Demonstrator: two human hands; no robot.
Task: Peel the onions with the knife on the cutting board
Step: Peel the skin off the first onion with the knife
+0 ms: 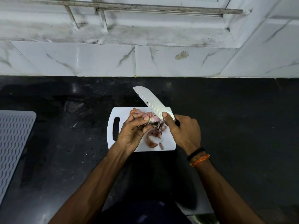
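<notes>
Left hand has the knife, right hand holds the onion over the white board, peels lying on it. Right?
Hands are swapped. The head view shows the right hand gripping the knife and the left hand holding the onion over the white board, peels lying on it.

Bare forearms; R wrist: black band & orange thread, prob. knotted.

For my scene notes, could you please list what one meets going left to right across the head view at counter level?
Grey ribbed mat → cutting board's handle slot → left hand holding the onion → right hand gripping the knife → wrist bands.
</notes>
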